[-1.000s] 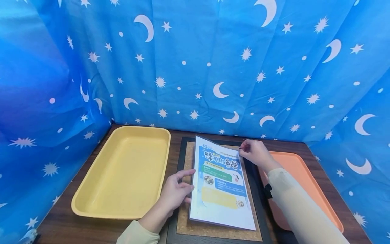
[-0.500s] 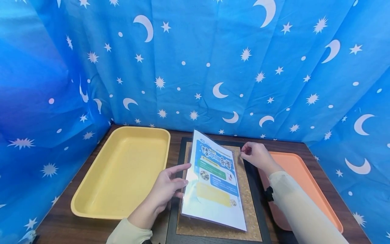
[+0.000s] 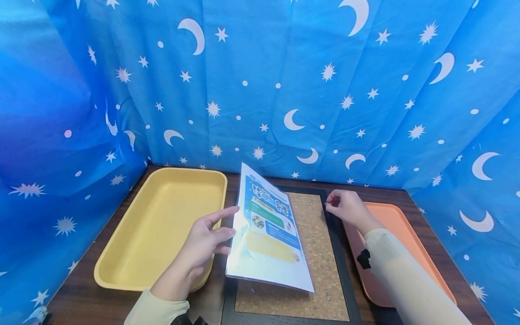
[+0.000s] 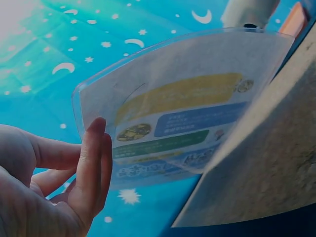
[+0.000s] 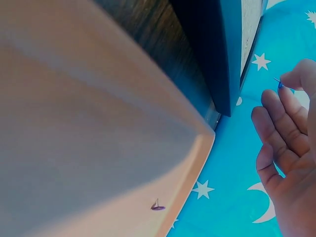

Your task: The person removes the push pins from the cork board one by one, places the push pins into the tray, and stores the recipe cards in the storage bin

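My left hand point(image 3: 200, 243) pinches the left edge of a laminated printed sheet point(image 3: 266, 239), which tilts above the left part of a black-framed corkboard point(image 3: 318, 257). Through the plastic, in the left wrist view, the sheet point(image 4: 182, 118) looks bent, with thumb and fingers at its edge. Over the board's right frame, my right hand point(image 3: 348, 210) is apart from the sheet. Between its thumb and index finger it pinches a small blue thumbtack point(image 5: 281, 85), its pin showing in the right wrist view.
On the left stands a deep yellow tray point(image 3: 162, 230). A shallow orange tray point(image 3: 400, 234) lies right of the board, with a purple thumbtack point(image 5: 157, 207) in it. Behind the wooden table point(image 3: 77, 293) hangs a blue curtain point(image 3: 252, 90) with moons and stars.
My left hand has moved the sheet leftward and tilted it up, baring the cork on the right. My right hand, earlier at the sheet's upper right corner, is now apart from it, slightly further right.
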`<state>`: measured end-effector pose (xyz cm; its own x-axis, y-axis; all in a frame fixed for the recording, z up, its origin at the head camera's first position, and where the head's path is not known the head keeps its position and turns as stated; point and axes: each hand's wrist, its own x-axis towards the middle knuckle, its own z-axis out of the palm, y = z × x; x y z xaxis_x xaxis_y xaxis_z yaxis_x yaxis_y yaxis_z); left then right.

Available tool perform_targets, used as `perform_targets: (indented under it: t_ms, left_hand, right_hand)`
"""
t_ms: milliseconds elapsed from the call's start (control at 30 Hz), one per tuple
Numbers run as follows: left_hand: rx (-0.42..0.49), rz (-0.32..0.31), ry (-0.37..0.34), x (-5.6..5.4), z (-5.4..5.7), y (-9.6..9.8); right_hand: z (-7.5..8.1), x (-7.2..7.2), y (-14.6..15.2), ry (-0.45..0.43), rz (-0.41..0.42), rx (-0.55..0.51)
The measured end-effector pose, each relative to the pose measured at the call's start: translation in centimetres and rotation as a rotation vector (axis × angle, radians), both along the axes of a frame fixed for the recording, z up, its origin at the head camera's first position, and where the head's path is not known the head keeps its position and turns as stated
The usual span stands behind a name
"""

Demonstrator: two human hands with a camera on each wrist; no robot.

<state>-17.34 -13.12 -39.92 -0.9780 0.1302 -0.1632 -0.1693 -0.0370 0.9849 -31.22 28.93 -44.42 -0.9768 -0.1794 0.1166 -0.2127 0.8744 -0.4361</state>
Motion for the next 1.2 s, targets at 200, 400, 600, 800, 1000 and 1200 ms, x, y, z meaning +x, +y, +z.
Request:
perform_targets:
  t_ms: [200, 400, 600, 800, 1000, 1200]
  left_hand:
    - [-0.020, 0.007, 0.030, -0.1, 0.9, -1.7]
    - [-0.025, 0.017, 0.072, 0.0, 1.8, -3.6]
    - [-0.047, 0.045, 0.078, 0.1, 2.4, -6.2]
    - [-0.047, 0.079, 0.058, 0.1, 2.3, -9.0]
    - [-0.017, 0.125, 0.034, -0.2, 1.6, -11.5]
    - [-0.045, 0.180, -0.033, -0.4, 0.8, -14.1]
  right_hand:
    - [0.4, 0.4, 0.5, -0.034, -0.004, -0.009]
    - [1.0, 0.8, 1.1, -0.038, -0.017, -0.010]
    - [0.7, 1.4, 1.7, -0.084, -0.020, -0.023]
    - [0.4, 1.9, 2.0, -0.123, -0.030, -0.021]
    - [0.0, 2.1, 2.4, -0.117, -0.035, 0.006]
    - [-0.4, 2.1, 2.7, -0.106, -0.034, 0.011]
